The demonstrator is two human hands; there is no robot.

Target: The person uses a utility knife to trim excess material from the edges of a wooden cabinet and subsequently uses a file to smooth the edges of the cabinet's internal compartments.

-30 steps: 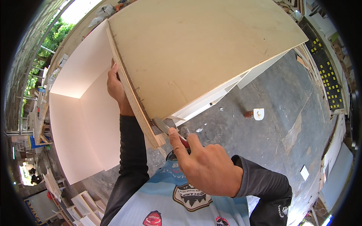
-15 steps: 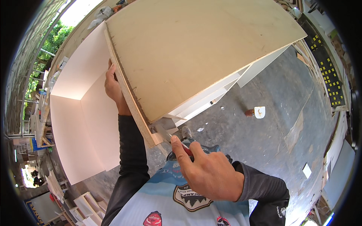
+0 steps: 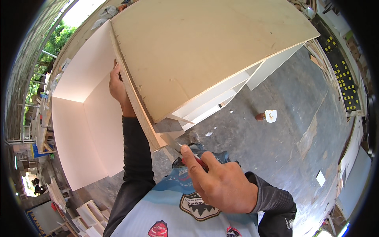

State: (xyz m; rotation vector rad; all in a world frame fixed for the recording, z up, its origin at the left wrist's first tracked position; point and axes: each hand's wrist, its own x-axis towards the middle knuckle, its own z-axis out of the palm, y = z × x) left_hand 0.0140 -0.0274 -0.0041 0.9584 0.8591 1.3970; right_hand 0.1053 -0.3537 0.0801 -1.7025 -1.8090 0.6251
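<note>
My left hand (image 3: 117,86) grips the wooden strip (image 3: 134,94) that runs along the left edge of a plywood-topped cabinet (image 3: 213,51). Its fingers are partly hidden behind the strip. In my right hand (image 3: 223,183) is a flat-bladed tool (image 3: 203,164) with a red handle; its thumb lies along the top. The thin metal blade reaches the strip's near end, by the cabinet's corner. Blur keeps the blade's exact kind from showing. White shelves show inside the cabinet's open side.
A large white panel box (image 3: 79,134) stands left of the cabinet. On the grey concrete floor (image 3: 252,158) are a reddish can-like object (image 3: 260,116), a white piece (image 3: 271,116) and small scraps. Cut boards (image 3: 90,217) are stacked at the lower left.
My right hand and the tool have shifted slightly right and down. The strip and cabinet appear a little higher and further left in the view. Both grips stay the same.
</note>
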